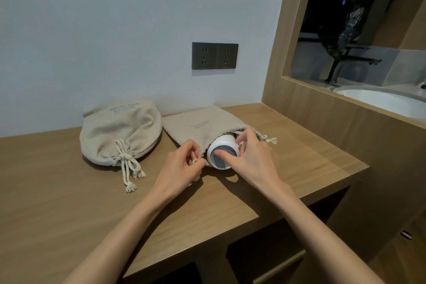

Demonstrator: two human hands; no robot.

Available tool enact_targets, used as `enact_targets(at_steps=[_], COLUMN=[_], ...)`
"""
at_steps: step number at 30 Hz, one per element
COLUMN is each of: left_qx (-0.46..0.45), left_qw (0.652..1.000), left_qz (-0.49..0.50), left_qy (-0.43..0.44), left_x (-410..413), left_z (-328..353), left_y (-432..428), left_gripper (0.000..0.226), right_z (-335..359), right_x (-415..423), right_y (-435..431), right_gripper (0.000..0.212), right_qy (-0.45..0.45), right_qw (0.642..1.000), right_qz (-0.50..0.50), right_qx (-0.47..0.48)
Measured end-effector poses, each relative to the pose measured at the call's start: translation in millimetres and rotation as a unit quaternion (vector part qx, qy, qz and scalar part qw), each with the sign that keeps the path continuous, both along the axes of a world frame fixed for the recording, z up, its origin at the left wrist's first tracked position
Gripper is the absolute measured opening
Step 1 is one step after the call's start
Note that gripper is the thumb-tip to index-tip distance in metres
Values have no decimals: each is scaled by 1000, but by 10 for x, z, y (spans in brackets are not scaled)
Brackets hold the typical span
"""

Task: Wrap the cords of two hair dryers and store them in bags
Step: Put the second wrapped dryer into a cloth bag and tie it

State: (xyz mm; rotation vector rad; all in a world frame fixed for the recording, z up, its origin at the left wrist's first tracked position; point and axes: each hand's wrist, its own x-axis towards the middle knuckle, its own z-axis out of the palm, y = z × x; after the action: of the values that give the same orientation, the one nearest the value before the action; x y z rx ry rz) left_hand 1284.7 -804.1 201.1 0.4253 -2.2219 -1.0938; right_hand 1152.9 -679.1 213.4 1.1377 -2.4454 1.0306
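Observation:
A full beige drawstring bag (119, 132) lies tied shut on the wooden counter at the left. Beside it a second beige bag (198, 125) lies flat with its mouth toward me. A white hair dryer (221, 153) with a grey round end sticks out of that mouth; the rest of it is hidden inside. My left hand (182, 163) pinches the bag's rim and drawstring at the left of the opening. My right hand (251, 159) curls round the dryer's end, thumb on the grey face. No loose cord shows.
The wooden counter (69, 203) ends at a front edge with open shelves below. A dark double wall socket (214, 56) sits on the white wall behind. At the right, a wooden frame (281, 90) borders an opening onto a white sink (389, 101).

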Motion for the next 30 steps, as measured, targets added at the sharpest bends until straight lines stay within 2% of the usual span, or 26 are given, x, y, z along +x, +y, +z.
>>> enact_targets(at_steps=[6, 15, 19, 23, 27, 30], left_qx=[-19, -100, -93, -79, -75, -42], left_qw=[1000, 994, 994, 996, 996, 999], left_qz=[-15, -48, -50, -37, -46, -20], left_qy=[-7, -10, -8, -9, -18, -4], left_x=[-7, 67, 61, 70, 88, 79], left_z=[-38, -44, -27, -27, -20, -21], left_y=[16, -52, -56, -99, -73, -105], left_gripper=[9, 21, 13, 11, 8, 8], right_z=[-151, -122, -143, -139, -103, -53], right_x=[53, 118, 178, 207, 188, 178], right_y=[-65, -269, -352, -411, -456, -429], right_gripper=[47, 43, 35, 30, 29, 24], right_qy=[-38, -66, -76, -127, -151, -183], right_qw=[998, 996, 994, 985, 982, 972], right_qz=[37, 48, 53, 70, 76, 125], right_qx=[-24, -27, -54, -93, -86, -74])
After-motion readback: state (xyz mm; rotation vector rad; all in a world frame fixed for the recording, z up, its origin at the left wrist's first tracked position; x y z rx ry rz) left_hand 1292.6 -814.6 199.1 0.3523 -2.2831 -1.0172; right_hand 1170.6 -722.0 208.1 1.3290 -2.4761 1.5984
